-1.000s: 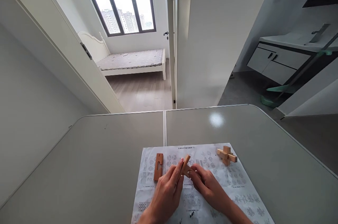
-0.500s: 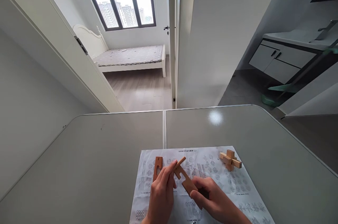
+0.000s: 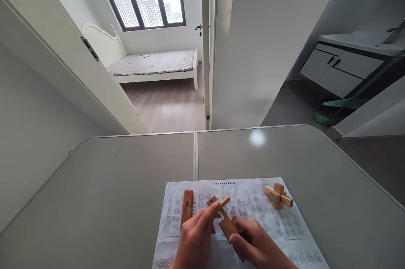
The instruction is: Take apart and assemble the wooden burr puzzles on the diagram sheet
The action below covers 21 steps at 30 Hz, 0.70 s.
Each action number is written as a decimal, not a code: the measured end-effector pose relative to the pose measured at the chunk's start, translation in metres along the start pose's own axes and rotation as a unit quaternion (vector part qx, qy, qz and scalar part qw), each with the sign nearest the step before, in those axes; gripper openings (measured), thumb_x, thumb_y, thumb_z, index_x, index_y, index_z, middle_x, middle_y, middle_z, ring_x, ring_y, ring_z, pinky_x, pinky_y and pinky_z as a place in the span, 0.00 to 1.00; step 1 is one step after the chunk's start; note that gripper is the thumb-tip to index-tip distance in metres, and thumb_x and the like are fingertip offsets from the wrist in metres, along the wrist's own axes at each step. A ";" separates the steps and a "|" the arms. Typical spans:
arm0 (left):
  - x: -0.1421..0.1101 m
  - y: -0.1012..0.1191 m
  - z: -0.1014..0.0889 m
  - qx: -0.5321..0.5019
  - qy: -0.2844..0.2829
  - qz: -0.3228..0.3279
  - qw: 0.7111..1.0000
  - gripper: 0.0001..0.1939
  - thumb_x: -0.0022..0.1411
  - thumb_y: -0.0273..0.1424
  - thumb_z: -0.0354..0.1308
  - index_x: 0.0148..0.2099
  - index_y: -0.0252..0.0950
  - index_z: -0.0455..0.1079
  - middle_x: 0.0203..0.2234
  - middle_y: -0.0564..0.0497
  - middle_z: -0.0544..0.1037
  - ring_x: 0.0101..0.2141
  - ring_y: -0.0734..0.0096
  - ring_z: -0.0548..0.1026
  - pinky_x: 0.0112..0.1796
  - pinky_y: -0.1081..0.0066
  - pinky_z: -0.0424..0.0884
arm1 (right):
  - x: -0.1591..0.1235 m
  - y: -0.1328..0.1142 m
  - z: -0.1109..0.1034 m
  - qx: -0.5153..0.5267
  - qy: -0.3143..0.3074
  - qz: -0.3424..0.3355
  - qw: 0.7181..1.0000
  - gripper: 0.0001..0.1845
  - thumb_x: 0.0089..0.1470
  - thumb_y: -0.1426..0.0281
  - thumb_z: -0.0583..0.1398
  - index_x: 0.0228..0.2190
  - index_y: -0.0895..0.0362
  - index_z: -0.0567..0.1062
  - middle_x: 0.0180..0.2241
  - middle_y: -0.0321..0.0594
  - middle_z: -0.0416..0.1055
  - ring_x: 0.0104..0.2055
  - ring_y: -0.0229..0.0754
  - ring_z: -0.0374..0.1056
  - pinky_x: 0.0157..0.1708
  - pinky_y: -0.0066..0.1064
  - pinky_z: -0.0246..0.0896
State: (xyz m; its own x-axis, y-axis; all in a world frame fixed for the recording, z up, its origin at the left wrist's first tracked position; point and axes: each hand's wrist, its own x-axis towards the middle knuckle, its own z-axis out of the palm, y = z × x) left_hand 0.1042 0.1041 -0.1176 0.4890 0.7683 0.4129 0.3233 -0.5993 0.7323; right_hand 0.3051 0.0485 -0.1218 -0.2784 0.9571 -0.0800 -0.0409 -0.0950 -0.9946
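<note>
Above the printed sheet (image 3: 299, 239), the left hand (image 3: 194, 237) pinched a wooden stick (image 3: 225, 202), the right hand (image 3: 257, 241) a notched wooden plank (image 3: 227, 226); twisting could have dislodged the stick

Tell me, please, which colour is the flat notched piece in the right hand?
The notched piece is reddish-brown, seen best in the head view.

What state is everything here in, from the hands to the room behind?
Left hand: holding a thin stick
Right hand: gripping a notched piece
Slotted piece: lying flat, unheld
Cross-shaped block: fitted together, unheld
Printed sheet: spread out, slightly creased
Bedroom door: open
Mattress: uncovered
Cabinet doors: shut
</note>
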 end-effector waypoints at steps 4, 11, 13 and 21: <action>-0.002 0.004 0.006 0.023 -0.031 0.045 0.998 0.23 0.79 0.25 0.49 0.70 0.44 0.63 0.38 0.49 0.86 0.33 0.70 0.84 0.36 0.74 0.81 | 0.001 0.004 0.000 0.013 0.009 -0.013 1.000 0.26 0.69 0.46 0.56 0.31 0.54 0.69 0.18 0.28 0.60 0.19 0.35 0.54 0.22 0.28 0.49; -0.003 0.008 0.005 0.039 -0.004 0.000 0.999 0.16 0.80 0.32 0.49 0.66 0.42 0.62 0.42 0.47 0.88 0.37 0.68 0.88 0.38 0.75 0.83 | 0.002 -0.001 0.000 -0.002 0.017 -0.003 1.000 0.25 0.70 0.48 0.56 0.31 0.55 0.70 0.18 0.29 0.60 0.20 0.34 0.54 0.22 0.27 0.49; -0.003 0.009 0.005 0.047 0.009 -0.012 0.999 0.12 0.80 0.33 0.50 0.61 0.42 0.64 0.37 0.50 0.88 0.34 0.69 0.88 0.38 0.75 0.83 | 0.002 -0.001 0.001 -0.001 0.018 0.005 1.000 0.24 0.70 0.48 0.56 0.33 0.55 0.70 0.19 0.28 0.60 0.20 0.34 0.54 0.21 0.27 0.48; 0.000 0.014 0.004 0.063 0.035 0.023 0.997 0.10 0.80 0.31 0.49 0.56 0.40 0.69 0.39 0.49 0.89 0.33 0.69 0.88 0.37 0.77 0.83 | 0.001 0.000 0.002 -0.009 0.026 -0.002 1.000 0.25 0.69 0.48 0.57 0.33 0.55 0.69 0.21 0.29 0.61 0.21 0.35 0.54 0.22 0.28 0.48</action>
State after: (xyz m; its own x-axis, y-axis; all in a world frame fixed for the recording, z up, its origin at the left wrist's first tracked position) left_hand 0.1121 0.0947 -0.1092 0.4489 0.7509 0.4844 0.4033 -0.6540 0.6401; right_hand 0.3031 0.0489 -0.1219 -0.2288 0.9702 -0.0792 -0.0243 -0.0870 -0.9959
